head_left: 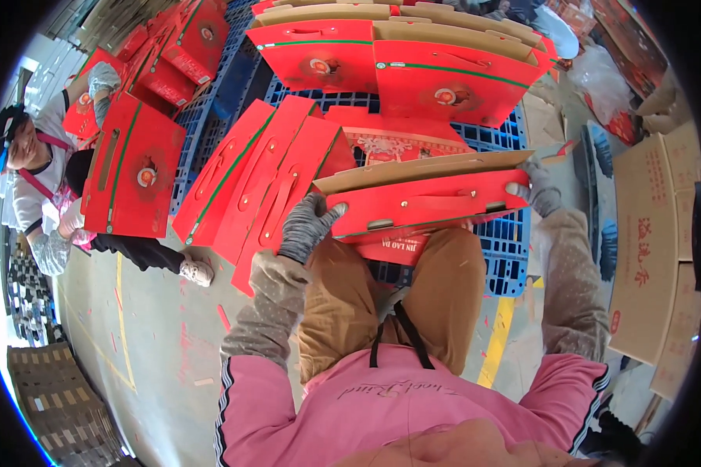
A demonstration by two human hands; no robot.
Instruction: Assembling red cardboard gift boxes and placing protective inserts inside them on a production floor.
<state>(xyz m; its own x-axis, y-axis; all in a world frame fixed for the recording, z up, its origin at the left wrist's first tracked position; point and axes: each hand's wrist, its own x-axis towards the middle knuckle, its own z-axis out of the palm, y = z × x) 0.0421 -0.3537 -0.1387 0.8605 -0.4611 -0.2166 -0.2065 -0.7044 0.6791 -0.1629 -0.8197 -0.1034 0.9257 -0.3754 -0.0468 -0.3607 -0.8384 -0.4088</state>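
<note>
Print runs over nearly everything here: large dark-red characters mark the brown cardboard boxes point(644, 241) at the right, dark script crosses the worker's pink top point(413, 409), and pale lettering shows on a red panel point(391, 247) between the worker's knees. The far row of red cartons point(452, 76) bears round pictures and green stripes, its finer print too small for me to make out. The worker's gloved left hand point(310, 227) grips the left end of an open-topped red carton point(436, 201), thumb on its near face; the gloved right hand point(537, 191) clasps the right end likewise, fingers partly hidden behind it. That carton sits just above the knees, over the near part of the blue pallets point(506, 247), and covers part of a patterned red panel point(401, 146) beyond. Leaning cartons point(276, 175) stand just left of it. At the far left a co-worker point(35, 179) is half hidden by another upright carton point(136, 175). The grey floor point(163, 335) carries yellow lines point(497, 342) and red scraps point(223, 317); stacked brown cardboard point(62, 401) at the near left is cut off by the dark rim.
</note>
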